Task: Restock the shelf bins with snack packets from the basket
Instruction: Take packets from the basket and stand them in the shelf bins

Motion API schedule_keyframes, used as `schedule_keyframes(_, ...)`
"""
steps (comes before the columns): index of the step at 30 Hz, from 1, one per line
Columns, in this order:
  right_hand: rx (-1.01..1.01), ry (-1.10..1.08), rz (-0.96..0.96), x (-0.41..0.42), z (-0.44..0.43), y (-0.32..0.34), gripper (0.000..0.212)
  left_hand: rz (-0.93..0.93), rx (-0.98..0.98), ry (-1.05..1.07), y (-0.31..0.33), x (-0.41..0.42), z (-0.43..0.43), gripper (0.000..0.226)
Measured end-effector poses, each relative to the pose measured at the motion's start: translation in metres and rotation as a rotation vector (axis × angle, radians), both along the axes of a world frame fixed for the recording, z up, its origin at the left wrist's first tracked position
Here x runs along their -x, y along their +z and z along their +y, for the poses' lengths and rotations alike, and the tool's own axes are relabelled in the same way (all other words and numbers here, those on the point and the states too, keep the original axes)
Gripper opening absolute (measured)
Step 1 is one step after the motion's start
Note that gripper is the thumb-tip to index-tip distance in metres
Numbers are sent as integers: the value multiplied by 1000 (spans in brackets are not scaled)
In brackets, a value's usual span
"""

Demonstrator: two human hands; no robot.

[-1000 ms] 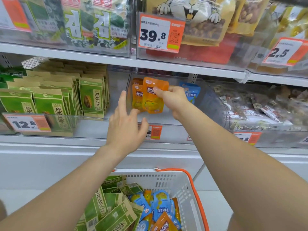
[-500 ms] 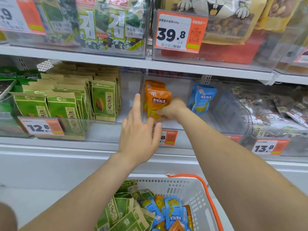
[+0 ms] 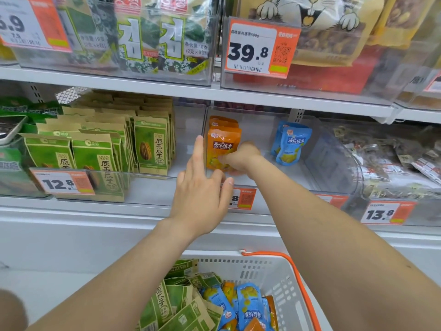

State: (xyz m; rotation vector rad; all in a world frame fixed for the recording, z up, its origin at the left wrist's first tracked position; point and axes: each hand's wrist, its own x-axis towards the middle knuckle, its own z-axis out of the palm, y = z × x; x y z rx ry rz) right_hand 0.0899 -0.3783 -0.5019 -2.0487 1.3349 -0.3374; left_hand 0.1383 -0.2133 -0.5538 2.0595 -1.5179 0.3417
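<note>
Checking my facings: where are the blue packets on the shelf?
The blue packets stand in the clear middle-shelf bin, right of the orange packets held by the right hand.

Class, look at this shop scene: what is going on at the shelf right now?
A person is restocking a clear shelf bin. The right hand grips the orange packet low down, standing it upright against the orange ones behind. The left hand hovers open beside it, holding nothing. Blue packets stand further right. The basket below holds more green, blue and orange packets.
</note>
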Motion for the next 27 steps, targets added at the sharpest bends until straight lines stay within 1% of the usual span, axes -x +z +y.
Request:
schedule_keyframes(2,-42,9,22,5,3,2,32,9,-19,-7,0,-1,0,47)
schedule_keyframes(4,-10,13,63,12,9,8,31,30,-27,-25,-1,-2,0,43)
schedule_keyframes(6,162,33,107,22,18,15,27,70,-22,-53,-2,-4,0,38)
schedule_keyframes(9,537,120,203,41,38,26,11,151,58,-101,-5,-4,2,32)
schedule_keyframes(11,723,200,274,54,54,32,12,161,153,-97,-7,3,8,31)
schedule_keyframes(12,783,246,288,60,63,34,15,113,198,-70,-8,7,13,30)
schedule_keyframes(14,851,387,287,72,80,41,16,-60,252,-24,-8,12,21,25)
schedule_keyframes(16,808,575,335,82,96,45,15,-218,260,-81,-11,13,29,19)
schedule_keyframes(18,613,697,462,92,109,46,19,-300,221,-177,-19,9,36,13)
schedule_keyframes(20,390,755,608,103,116,37,22,-315,109,-229,-31,8,44,8)
schedule_keyframes(22,284,788,720,114,119,18,21,-297,-60,-281,-44,11,49,8)
schedule_keyframes(24,260,812,804,124,121,-6,19,-271,-278,-346,-51,18,53,10)
schedule_keyframes(27,248,862,947,132,128,-44,19,-262,-637,-371,-57,29,58,18)
